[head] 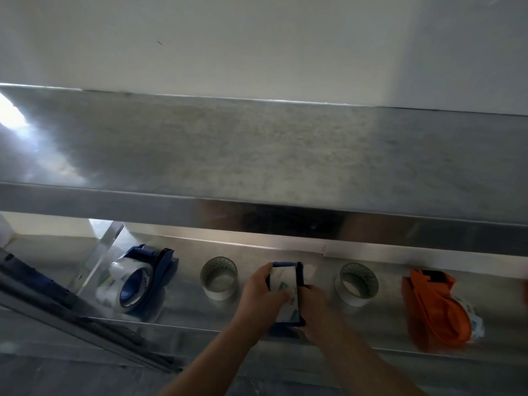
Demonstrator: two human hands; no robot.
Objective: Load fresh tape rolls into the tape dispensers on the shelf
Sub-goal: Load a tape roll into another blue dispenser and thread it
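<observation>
On the lower steel shelf point(200, 324), both hands hold a blue tape dispenser point(285, 287) with a clear tape roll in it. My left hand point(263, 295) grips its left side, thumb over the roll. My right hand point(317, 310) grips the right side along the black edge. A second blue dispenser point(143, 278) with a roll in it lies at the left. Two loose tape rolls stand upright on either side of my hands, one to the left point(219, 277) and one to the right point(357, 282). An orange dispenser point(434, 307) with a roll lies at the far right.
A wide steel upper shelf point(257, 155) overhangs the lower one, its front lip just above the dispensers. A slanted metal bracket point(100, 258) and a dark blue rail point(43, 284) cross the left side. A white wall rises behind.
</observation>
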